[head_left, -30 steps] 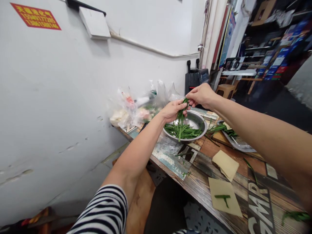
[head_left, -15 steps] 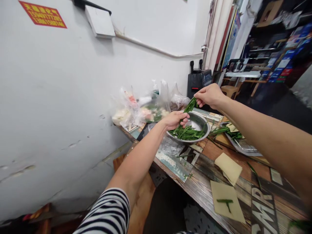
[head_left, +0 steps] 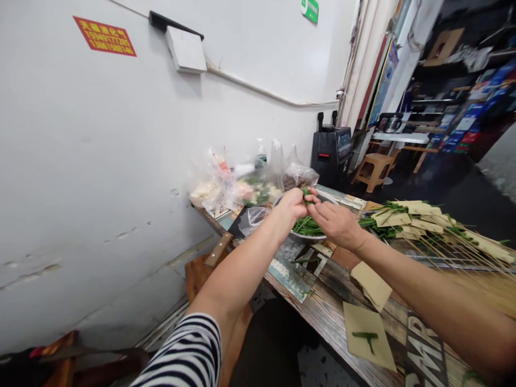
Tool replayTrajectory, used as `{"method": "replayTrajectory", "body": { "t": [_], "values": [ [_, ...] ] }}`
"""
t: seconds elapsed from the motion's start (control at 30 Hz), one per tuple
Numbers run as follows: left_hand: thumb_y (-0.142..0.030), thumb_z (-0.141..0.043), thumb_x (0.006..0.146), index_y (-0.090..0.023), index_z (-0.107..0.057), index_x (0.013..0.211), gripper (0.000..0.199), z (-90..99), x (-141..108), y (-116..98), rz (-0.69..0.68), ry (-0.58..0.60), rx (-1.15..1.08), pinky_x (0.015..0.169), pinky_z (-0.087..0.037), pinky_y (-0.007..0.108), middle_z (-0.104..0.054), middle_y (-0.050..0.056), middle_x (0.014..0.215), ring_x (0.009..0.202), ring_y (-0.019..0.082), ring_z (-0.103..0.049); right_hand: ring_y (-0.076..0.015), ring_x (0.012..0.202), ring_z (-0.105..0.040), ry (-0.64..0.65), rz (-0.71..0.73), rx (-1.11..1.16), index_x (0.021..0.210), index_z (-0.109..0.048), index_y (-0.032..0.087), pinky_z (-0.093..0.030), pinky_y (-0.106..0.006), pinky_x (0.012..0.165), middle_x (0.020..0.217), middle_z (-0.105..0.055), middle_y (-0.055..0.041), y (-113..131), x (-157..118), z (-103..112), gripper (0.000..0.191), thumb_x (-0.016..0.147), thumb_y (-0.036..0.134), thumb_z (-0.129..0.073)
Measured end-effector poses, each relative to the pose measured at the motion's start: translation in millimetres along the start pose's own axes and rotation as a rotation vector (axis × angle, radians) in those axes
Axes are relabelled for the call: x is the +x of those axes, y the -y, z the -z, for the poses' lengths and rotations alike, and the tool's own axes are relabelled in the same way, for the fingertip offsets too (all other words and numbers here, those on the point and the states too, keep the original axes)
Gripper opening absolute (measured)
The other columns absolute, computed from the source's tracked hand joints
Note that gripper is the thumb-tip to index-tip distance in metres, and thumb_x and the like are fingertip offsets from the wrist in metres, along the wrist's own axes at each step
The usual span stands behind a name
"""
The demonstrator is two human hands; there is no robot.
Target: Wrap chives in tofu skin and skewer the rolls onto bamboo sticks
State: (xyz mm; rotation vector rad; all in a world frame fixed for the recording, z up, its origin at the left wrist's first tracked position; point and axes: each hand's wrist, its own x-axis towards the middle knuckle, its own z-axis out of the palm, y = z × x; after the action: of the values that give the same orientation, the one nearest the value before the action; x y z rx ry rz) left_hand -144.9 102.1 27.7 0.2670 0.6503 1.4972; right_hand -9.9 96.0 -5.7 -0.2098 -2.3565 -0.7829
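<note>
Above a metal bowl (head_left: 322,237) of cut green stalks (head_left: 307,226), my left hand (head_left: 293,204) is closed round a small bunch of green stalks (head_left: 307,196). Touching the same bunch, my right hand (head_left: 336,221) has its fingers pinched on it from the right. A flat tan sheet (head_left: 368,349) with a short green piece (head_left: 366,336) on it lies near the table's front edge. Behind it rest more folded tan sheets (head_left: 371,286).
Skewers with tan sheets and greens (head_left: 427,221) lie on a tray at the right. Plastic bags of food (head_left: 252,188) line the wall side. A wooden-handled knife (head_left: 220,249) juts over the table's left edge. A black speaker (head_left: 331,150) stands behind the table.
My right hand has come down and left to meet my left hand at the bunch over the bowl. The view has shifted, showing more of the skewers at the right.
</note>
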Motion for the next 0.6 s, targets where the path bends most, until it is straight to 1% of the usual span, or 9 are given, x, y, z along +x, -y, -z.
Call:
{"method": "replayTrajectory", "body": {
  "t": [0.07,0.1,0.17,0.23,0.3,0.37,0.4,0.5,0.6],
  "values": [
    [0.001,-0.038,0.081,-0.013,-0.052,0.08,0.021,1.8,-7,4,-0.029,0.021,0.071,0.036,-0.024,0.014,-0.044,-0.005,0.052,0.032,0.002,-0.028,-0.0181,0.078,-0.058,0.019,-0.09,0.086,0.105,-0.064,0.011,-0.046,-0.03,0.072,0.087,-0.068,-0.0121,5,-7,4,0.03,0.094,0.017,-0.036],
    [0.001,-0.037,0.083,-0.013,-0.054,0.081,0.022,2.9,-10,5,-0.056,0.043,0.154,0.035,-0.021,0.013,-0.045,-0.006,0.051,0.031,0.002,-0.027,-0.0178,0.077,-0.059,0.033,-0.172,0.149,0.107,-0.064,0.013,-0.046,-0.03,0.071,0.088,-0.069,-0.0114,7,-9,8,0.03,0.094,0.02,-0.038],
    [-0.003,-0.037,0.088,-0.013,-0.056,0.088,0.021,4.9,-16,8,-0.13,0.111,0.407,0.035,-0.017,0.013,-0.047,-0.005,0.049,0.03,0.003,-0.027,-0.016,0.071,-0.06,0.047,-0.421,0.298,0.104,-0.066,0.016,-0.045,-0.028,0.065,0.083,-0.069,-0.0078,6,-14,19,0.028,0.093,0.028,-0.043],
    [-0.009,-0.038,0.092,-0.013,-0.056,0.096,0.019,6.0,-22,13,-0.179,0.201,0.702,0.036,-0.019,0.013,-0.05,-0.005,0.049,0.03,0.003,-0.028,-0.0138,0.063,-0.059,0.085,-0.715,0.478,0.101,-0.068,0.018,-0.044,-0.026,0.06,0.076,-0.068,-0.0041,1,-19,31,0.027,0.088,0.037,-0.053],
    [-0.014,-0.039,0.093,-0.013,-0.056,0.101,0.019,5.8,-29,20,-0.15,0.278,0.896,0.037,-0.022,0.013,-0.052,-0.004,0.05,0.031,0.003,-0.03,-0.0129,0.059,-0.057,0.152,-0.936,0.675,0.106,-0.066,0.017,-0.043,-0.025,0.055,0.074,-0.067,-0.002,-3,-25,40,0.038,0.078,0.043,-0.064],
    [-0.015,-0.042,0.093,-0.012,-0.057,0.104,0.019,4.8,-38,31,-0.081,0.351,1.005,0.038,-0.023,0.014,-0.052,-0.004,0.051,0.033,0.003,-0.033,-0.0129,0.06,-0.057,0.185,-1.041,0.827,0.113,-0.063,0.015,-0.045,-0.025,0.055,0.077,-0.066,-0.0017,-2,-33,46,0.053,0.069,0.044,-0.072],
    [-0.015,-0.044,0.092,-0.012,-0.057,0.106,0.019,4.3,-45,37,-0.044,0.391,1.043,0.039,-0.024,0.013,-0.05,-0.005,0.051,0.034,0.004,-0.035,-0.0129,0.062,-0.058,0.167,-1.078,0.872,0.113,-0.062,0.015,-0.045,-0.025,0.056,0.079,-0.066,-0.002,2,-37,49,0.055,0.066,0.042,-0.073],
    [-0.015,-0.044,0.091,-0.014,-0.052,0.115,0.026,3.7,-67,57,0.103,0.52,1.092,0.04,-0.024,0.013,-0.044,-0.007,0.048,0.036,0.005,-0.038,-0.0133,0.065,-0.059,0.045,-1.155,0.954,0.112,-0.061,0.016,-0.048,-0.026,0.059,0.082,-0.066,-0.0017,24,-52,63,0.055,0.062,0.035,-0.075],
    [-0.011,-0.041,0.088,-0.013,-0.05,0.112,0.025,3.7,-90,75,0.288,0.647,1.101,0.04,-0.023,0.014,-0.046,-0.005,0.05,0.036,0.004,-0.034,-0.0142,0.064,-0.061,-0.004,-1.189,1.07,0.112,-0.063,0.017,-0.05,-0.028,0.06,0.077,-0.067,-0.0013,51,-70,86,0.05,0.066,0.034,-0.073]
  ]
}}
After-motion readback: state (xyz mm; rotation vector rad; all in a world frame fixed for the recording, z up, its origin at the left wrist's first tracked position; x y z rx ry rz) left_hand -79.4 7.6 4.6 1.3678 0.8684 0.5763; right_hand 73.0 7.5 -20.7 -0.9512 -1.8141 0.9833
